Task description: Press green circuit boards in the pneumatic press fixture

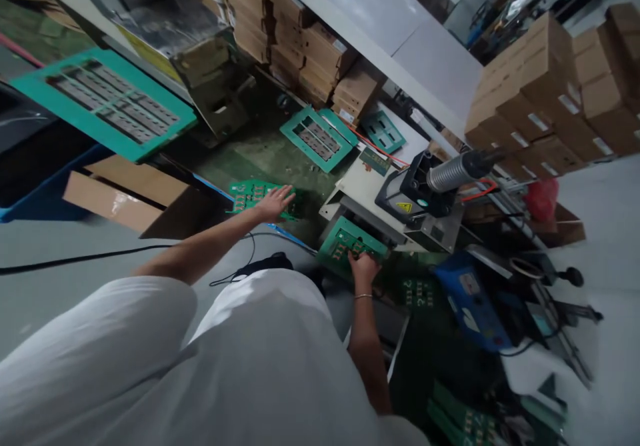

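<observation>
Green board [342, 249] sits under the fingertips of your right hand [365, 268], can't tell if they're pinching tho; your left hand [273, 205] spreads its fingers over another board [244, 196].

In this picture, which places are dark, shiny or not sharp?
Head view: dim light and a strong tilt; head view: the tape on the carton shines; head view: the lower-right boards are in shadow and soft; head view: both left hand and right hand are slightly soft.
</observation>
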The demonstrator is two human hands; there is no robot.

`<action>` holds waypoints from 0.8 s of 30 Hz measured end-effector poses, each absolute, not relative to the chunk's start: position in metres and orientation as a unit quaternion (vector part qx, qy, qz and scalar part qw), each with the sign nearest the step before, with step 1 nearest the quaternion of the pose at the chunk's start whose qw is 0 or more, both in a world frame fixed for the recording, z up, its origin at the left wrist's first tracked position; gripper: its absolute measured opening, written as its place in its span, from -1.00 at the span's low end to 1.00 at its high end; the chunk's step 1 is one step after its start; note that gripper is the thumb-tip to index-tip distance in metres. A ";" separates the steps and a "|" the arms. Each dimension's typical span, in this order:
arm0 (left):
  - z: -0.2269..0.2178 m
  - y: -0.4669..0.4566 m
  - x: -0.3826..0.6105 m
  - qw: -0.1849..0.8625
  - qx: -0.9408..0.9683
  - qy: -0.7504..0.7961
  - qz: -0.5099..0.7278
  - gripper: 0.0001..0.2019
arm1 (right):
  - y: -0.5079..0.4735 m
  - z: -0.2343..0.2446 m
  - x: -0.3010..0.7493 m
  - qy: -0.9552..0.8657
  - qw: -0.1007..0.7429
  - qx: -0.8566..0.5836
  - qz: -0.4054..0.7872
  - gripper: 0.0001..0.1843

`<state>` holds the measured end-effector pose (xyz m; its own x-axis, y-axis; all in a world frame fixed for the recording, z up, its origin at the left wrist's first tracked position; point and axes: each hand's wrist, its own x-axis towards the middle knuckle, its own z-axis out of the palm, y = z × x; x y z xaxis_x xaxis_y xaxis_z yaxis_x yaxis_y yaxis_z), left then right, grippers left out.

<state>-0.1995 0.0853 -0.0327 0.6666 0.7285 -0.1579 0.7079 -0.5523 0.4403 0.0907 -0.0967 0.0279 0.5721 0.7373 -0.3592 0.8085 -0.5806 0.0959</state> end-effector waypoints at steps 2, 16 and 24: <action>-0.033 0.087 -0.183 0.238 0.906 0.350 0.011 -0.21 | -0.095 0.025 0.093 0.460 0.133 0.868 -0.130 -0.44; -0.065 0.035 -0.079 0.283 0.945 0.162 -0.022 -0.03 | -0.167 -0.016 0.198 0.673 0.075 0.729 -0.099 -0.06; -0.053 0.029 -0.079 0.282 0.923 0.253 -0.072 0.07 | -0.173 -0.043 0.209 0.671 -0.066 0.730 -0.113 -0.11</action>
<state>-0.0789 0.0290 -0.0526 0.8615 0.4270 -0.2747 0.5077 -0.7131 0.4835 0.2086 -0.1728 -0.0427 0.0736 0.9944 -0.0759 0.9646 -0.0903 -0.2478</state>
